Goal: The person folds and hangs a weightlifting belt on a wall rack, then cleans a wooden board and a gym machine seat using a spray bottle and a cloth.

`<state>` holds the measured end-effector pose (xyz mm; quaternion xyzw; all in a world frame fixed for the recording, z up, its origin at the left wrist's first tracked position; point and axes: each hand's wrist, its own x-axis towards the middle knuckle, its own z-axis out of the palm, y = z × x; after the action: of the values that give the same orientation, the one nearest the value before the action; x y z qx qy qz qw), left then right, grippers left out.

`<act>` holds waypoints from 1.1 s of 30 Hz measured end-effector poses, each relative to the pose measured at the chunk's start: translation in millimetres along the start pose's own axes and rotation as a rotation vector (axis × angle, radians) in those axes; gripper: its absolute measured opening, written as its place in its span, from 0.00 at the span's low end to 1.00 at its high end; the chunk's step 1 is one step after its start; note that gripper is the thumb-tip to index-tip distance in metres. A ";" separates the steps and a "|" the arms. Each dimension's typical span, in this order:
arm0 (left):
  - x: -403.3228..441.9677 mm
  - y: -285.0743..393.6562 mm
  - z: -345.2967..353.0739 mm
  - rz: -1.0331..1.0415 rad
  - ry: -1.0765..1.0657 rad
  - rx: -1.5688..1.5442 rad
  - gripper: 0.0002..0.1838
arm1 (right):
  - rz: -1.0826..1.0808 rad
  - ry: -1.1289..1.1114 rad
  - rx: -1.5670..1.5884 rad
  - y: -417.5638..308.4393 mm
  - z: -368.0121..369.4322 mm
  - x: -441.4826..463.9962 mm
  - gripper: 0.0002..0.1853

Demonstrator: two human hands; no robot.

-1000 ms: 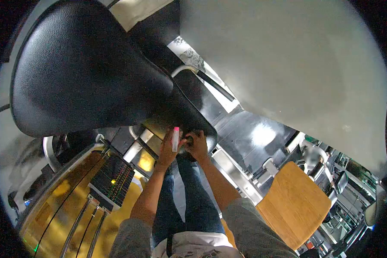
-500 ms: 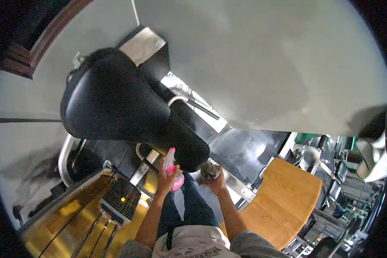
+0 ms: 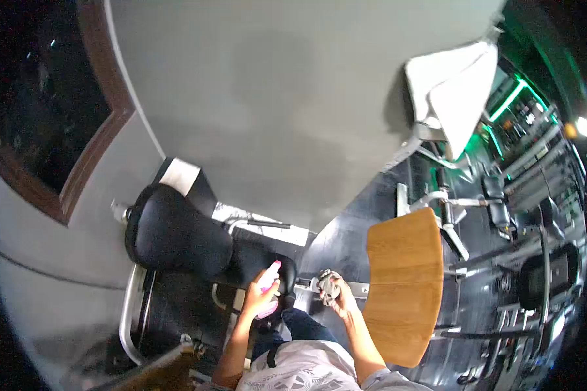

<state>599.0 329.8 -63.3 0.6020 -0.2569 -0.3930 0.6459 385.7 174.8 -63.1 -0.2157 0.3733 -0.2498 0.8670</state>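
My left hand (image 3: 257, 300) is wrapped round a spray bottle (image 3: 268, 277) with a pink top and pink liquid low down, held upright beside the black seat pad (image 3: 244, 261). In my right hand (image 3: 343, 301) is a crumpled grey cloth (image 3: 329, 285), bunched between the fingers just left of the wooden board (image 3: 407, 287). The two hands are apart, in front of my lap. The black backrest (image 3: 179, 234) stands to the left of the seat pad.
A grey wall (image 3: 274, 98) fills the upper middle. A dark window with a brown frame (image 3: 114, 85) is at the upper left. A white cloth (image 3: 460, 91) hangs over equipment at the upper right. Gym machines (image 3: 496, 208) stand along the right side.
The view has turned right and away from the black seat, which looks smaller. My hands, close together at first, have separated, with the bottle and cloth now plainly visible.
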 end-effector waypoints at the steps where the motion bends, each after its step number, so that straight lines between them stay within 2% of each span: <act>1: 3.6 5.2 8.9 0.015 -0.044 -0.006 0.12 | -0.038 0.005 0.022 -7.7 -3.3 -6.3 0.20; 5: 23.7 27.9 55.2 0.050 -0.220 0.041 0.12 | -0.141 0.155 0.066 -42.7 -13.3 -30.6 0.15; 8: 44.5 45.9 93.1 0.089 -0.344 0.100 0.13 | -0.259 0.040 0.448 -74.8 -22.4 -44.6 0.15; 11: 68.7 37.4 128.7 0.045 -0.467 0.116 0.13 | -0.380 0.008 0.471 -112.5 -42.8 -62.6 0.19; 13: 85.3 41.6 154.8 0.143 -0.558 0.060 0.11 | -0.459 0.022 0.355 -140.9 -50.3 -79.5 0.25; 15: 100.2 47.1 181.2 0.113 -0.593 0.056 0.11 | -0.529 0.106 0.262 -163.8 -67.0 -85.2 0.28; 17: 117.5 45.2 204.4 0.109 -0.638 -0.003 0.11 | -0.795 0.317 -0.154 -180.8 -89.4 -71.8 0.34; 18: 126.0 52.4 215.0 0.128 -0.660 0.104 0.13 | -0.824 0.399 -0.303 -191.1 -95.9 -72.6 0.34; 20: 135.0 58.8 238.1 0.142 -0.636 0.121 0.14 | -0.920 0.561 -0.598 -218.2 -85.4 -77.9 0.34; 21: 138.4 59.2 248.3 0.160 -0.598 0.132 0.14 | -0.919 0.566 -0.599 -229.6 -80.5 -79.7 0.34; 23: 146.9 59.3 264.1 0.166 -0.612 0.107 0.14 | -0.997 0.612 -0.883 -250.6 -76.2 -77.7 0.31; 25: 147.5 65.8 276.9 0.159 -0.632 0.172 0.16 | -1.037 0.612 -0.925 -264.0 -74.1 -73.1 0.28; 28: 148.8 63.5 290.7 0.157 -0.674 0.104 0.13 | -1.030 0.558 -1.129 -276.9 -69.7 -70.2 0.28; 30: 149.6 64.3 295.4 0.142 -0.695 0.069 0.14 | -1.005 0.532 -1.137 -282.6 -67.3 -67.6 0.28; 32: 149.9 64.1 297.9 0.038 -0.692 0.006 0.14 | -0.983 0.511 -1.141 -282.9 -70.1 -63.2 0.29; 33: 150.6 65.1 300.1 0.039 -0.693 0.009 0.14 | -1.066 0.537 -1.108 -283.0 -73.8 -57.6 0.28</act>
<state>454.5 31.8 22.1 0.4305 -0.4744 -0.5605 0.5249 218.5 -26.1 80.3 -0.6950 0.4848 -0.4512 0.2798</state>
